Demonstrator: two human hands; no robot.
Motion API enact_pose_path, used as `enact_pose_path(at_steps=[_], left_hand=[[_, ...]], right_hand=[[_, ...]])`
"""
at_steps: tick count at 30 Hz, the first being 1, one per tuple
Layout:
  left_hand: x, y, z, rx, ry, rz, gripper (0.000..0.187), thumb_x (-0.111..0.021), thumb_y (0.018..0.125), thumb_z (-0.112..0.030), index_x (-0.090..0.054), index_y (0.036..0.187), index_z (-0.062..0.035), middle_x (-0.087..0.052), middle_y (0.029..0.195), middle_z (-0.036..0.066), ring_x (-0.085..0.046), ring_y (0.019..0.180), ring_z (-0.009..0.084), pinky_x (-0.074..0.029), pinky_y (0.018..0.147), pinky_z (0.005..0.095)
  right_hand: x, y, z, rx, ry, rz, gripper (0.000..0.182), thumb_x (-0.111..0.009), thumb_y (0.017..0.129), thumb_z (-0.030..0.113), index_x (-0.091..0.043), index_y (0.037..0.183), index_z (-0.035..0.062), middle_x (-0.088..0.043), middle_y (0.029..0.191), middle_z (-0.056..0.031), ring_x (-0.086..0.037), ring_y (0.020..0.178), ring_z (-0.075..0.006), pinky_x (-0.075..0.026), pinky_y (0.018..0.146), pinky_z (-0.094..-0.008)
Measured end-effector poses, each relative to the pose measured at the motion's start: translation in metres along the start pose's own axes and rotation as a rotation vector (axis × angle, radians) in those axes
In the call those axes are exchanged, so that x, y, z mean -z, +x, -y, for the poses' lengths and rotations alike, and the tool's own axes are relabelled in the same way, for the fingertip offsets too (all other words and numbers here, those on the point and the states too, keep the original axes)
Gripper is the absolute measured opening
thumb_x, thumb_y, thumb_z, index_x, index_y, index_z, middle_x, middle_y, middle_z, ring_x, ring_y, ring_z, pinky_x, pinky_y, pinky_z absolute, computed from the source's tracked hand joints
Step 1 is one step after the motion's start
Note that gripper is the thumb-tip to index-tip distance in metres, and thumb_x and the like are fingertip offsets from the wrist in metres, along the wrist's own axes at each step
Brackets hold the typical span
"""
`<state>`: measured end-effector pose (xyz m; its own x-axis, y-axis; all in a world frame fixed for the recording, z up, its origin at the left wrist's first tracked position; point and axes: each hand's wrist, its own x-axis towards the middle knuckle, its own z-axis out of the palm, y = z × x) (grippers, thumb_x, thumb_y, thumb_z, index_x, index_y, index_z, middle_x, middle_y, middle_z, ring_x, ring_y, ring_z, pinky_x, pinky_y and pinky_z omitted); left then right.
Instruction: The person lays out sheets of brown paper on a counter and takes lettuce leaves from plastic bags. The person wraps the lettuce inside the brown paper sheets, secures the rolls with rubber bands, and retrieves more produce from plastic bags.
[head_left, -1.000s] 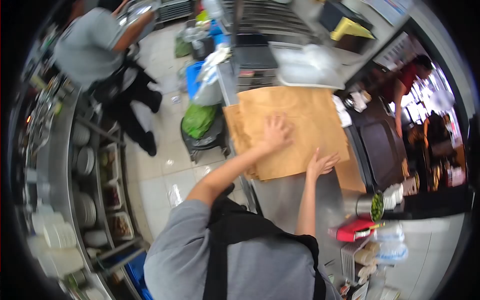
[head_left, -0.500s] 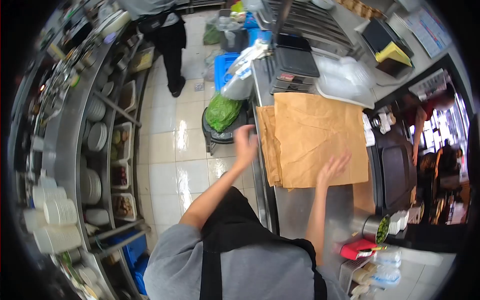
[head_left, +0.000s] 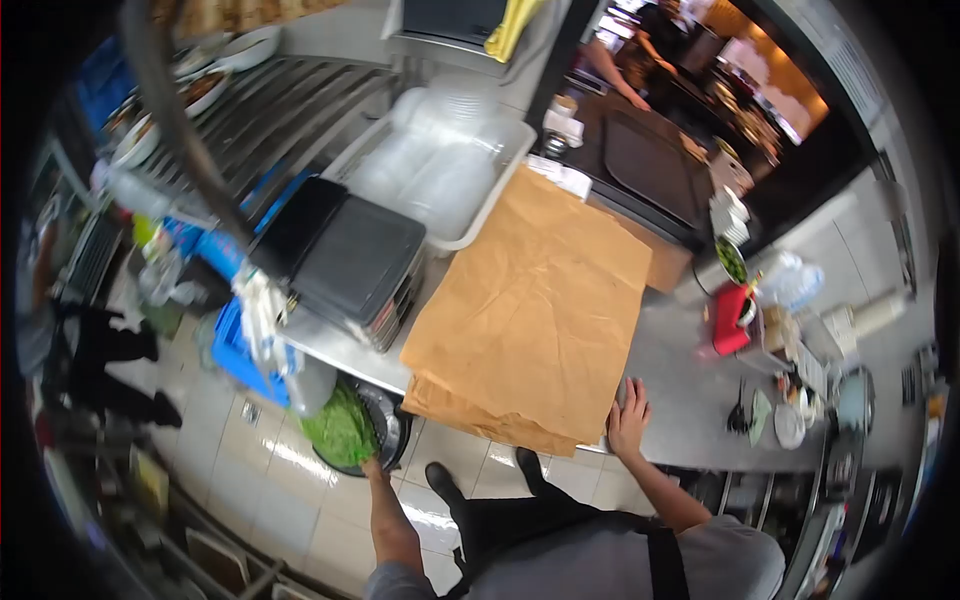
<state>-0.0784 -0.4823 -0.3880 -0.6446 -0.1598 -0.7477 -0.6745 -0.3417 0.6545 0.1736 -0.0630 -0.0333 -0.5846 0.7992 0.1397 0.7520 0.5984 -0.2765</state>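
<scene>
My left hand reaches down to a clear bag of leafy greens, closed on its near end, with the fingers mostly hidden. The bag rests on a round black stool or lid beside the counter. My right hand lies with fingers spread on the edge of the steel counter. Just left of that hand is a stack of large brown paper sheets, creased and overhanging the counter's front edge.
Behind the paper stands a white tub of clear plastic containers, next to a black-lidded box. A blue crate is on the floor. A red container stands at the right. People work beyond the pass window, and another person stands far left.
My view has swung to the right. My left hand has gone from above the floor to the bag of greens. My right hand has moved off the paper onto the counter's edge.
</scene>
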Motion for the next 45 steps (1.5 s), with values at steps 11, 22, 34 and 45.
enact_pose_path(at_steps=[11, 22, 34, 45], left_hand=[[-0.024, 0.012, -0.052, 0.305, -0.210, -0.467, 0.052, -0.039, 0.093, -0.038, -0.045, 0.126, 0.0016, -0.048, 0.131, 0.015, -0.050, 0.112, 0.0314, -0.039, 0.098, 0.0390], [-0.009, 0.000, -0.182, -0.366, -0.075, -0.278, 0.052, -0.044, 0.094, -0.034, -0.048, 0.114, 0.0131, -0.055, 0.112, 0.020, -0.055, 0.095, 0.0280, -0.046, 0.082, 0.0387], [-0.056, -0.200, -0.292, -0.696, 0.146, -0.202, 0.051, -0.054, 0.088, -0.036, -0.051, 0.115, 0.0078, -0.058, 0.109, 0.016, -0.058, 0.090, 0.0259, -0.050, 0.076, 0.0375], [-0.208, -0.616, -0.281, -1.043, -0.214, 0.227, 0.050, -0.054, 0.088, -0.035, -0.052, 0.116, 0.0059, -0.058, 0.111, 0.016, -0.058, 0.092, 0.0259, -0.050, 0.077, 0.0372]], right_hand=[[0.002, -0.001, 0.003, -0.027, 0.024, -0.044, 0.054, -0.048, 0.089, 0.027, -0.031, 0.138, 0.0110, -0.031, 0.142, -0.0130, -0.027, 0.133, -0.0290, -0.015, 0.106, -0.0548], [0.004, -0.006, 0.000, -0.064, 0.129, -0.106, 0.058, -0.050, 0.089, 0.032, -0.029, 0.139, 0.0118, -0.031, 0.141, -0.0131, -0.030, 0.131, -0.0312, -0.021, 0.104, -0.0560], [0.090, 0.032, -0.266, -0.677, -0.272, -0.354, 0.086, -0.067, 0.073, 0.048, -0.024, 0.143, 0.0248, -0.011, 0.147, -0.0244, -0.012, 0.135, -0.0441, -0.016, 0.102, -0.0623], [0.136, -0.020, -0.368, -0.507, -0.068, -0.217, 0.054, -0.063, 0.072, 0.031, -0.055, 0.123, 0.0167, -0.055, 0.100, -0.0210, -0.050, 0.091, -0.0406, -0.045, 0.080, -0.0453]])
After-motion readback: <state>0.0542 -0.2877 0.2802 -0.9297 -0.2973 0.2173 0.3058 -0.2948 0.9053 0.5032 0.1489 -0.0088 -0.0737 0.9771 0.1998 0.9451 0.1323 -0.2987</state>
